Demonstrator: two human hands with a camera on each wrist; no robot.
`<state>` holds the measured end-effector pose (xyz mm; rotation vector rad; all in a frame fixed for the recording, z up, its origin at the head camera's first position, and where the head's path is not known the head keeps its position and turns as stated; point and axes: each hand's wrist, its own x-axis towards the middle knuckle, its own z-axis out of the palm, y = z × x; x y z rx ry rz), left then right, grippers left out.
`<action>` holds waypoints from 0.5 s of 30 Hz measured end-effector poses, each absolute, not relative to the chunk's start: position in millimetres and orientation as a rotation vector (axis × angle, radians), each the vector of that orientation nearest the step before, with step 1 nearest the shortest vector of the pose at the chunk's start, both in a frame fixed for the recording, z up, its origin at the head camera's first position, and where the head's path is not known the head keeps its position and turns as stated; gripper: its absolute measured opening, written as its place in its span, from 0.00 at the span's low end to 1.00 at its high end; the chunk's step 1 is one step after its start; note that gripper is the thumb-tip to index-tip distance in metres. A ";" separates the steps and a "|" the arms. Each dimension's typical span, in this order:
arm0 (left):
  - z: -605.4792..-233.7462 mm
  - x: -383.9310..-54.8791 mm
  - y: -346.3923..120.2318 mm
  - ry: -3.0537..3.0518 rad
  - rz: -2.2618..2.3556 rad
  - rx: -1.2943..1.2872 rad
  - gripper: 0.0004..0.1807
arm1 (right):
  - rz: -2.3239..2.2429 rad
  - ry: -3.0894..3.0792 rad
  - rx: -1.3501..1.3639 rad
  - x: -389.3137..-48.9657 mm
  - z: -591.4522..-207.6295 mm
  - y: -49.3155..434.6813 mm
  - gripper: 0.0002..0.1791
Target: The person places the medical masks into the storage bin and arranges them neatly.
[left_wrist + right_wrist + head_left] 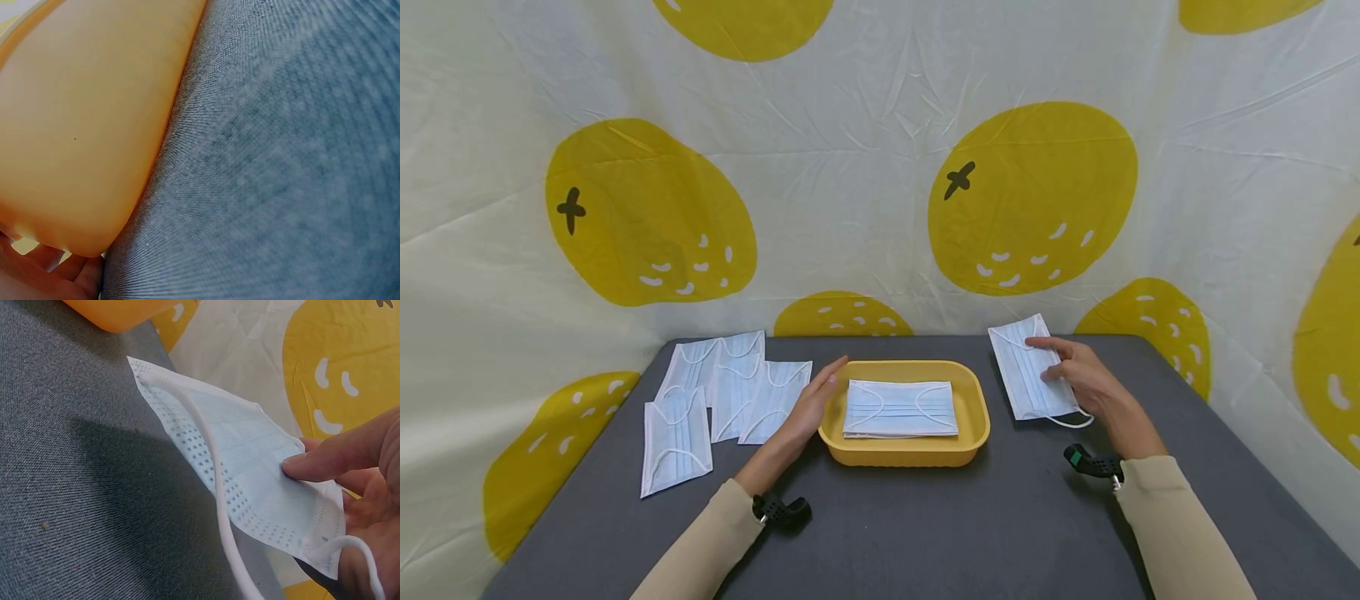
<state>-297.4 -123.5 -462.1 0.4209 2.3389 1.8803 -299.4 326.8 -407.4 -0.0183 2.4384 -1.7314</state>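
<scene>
A pale, creased backdrop [850, 208] printed with rounded yellow shapes hangs behind the dark grey tabletop [925, 533], whose surface shows a fine ribbed weave. Two beige sleeves [1180, 533] enter from the near side. A yellow tray [895, 458], oblong with rounded corners and smooth, faintly glossy walls, stands near the middle of the tabletop's far edge. Several loose masks [737, 383], pleated, pale blue and white, lie partly overlapping near the far left corner. Inside the tray lies a mask stack [898, 410], set lengthwise and flat, its white loops uppermost.

The left hand [805, 410] rests against the tray's left end, fingers extended and touching the wall without closing round it. The right hand [1086, 375] pinches one held mask [1024, 375], thumb on the upper face and fingers beneath; the grip is narrow, only the thin sheet between. This mask is tilted near the tabletop's far edge, to the right of the tray, its shadow falling on the weave. Its sheet is flat and soft, with embossed dots along the margin; a rounded white ear loop [215, 469] arches across it. A black wrist device [786, 512] is worn on each wrist.
</scene>
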 end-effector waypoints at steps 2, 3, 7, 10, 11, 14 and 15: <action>-462.0 -297.3 -123.4 2.342 1.878 0.420 0.27 | -1.727 2.450 -0.026 -299.7 -405.9 326.5 0.43; -461.8 -297.2 -123.4 2.343 1.879 0.422 0.27 | -1.726 2.454 -0.028 -299.8 -405.1 326.0 0.43; -461.2 -296.7 -123.6 2.346 1.879 0.421 0.27 | -1.722 2.464 -0.034 -299.7 -402.0 323.6 0.42; -461.0 -296.8 -123.8 2.342 1.881 0.421 0.27 | -1.726 2.458 -0.029 -299.0 -399.5 321.4 0.42; -460.9 -296.9 -123.8 2.340 1.881 0.419 0.27 | -1.725 2.460 -0.029 -298.7 -398.5 320.6 0.41; -460.7 -297.2 -123.8 2.331 1.886 0.417 0.27 | -1.713 2.474 -0.033 -297.3 -394.8 318.5 0.41; -460.4 -297.0 -123.7 2.328 1.887 0.420 0.27 | -1.709 2.481 -0.033 -296.7 -393.8 317.4 0.41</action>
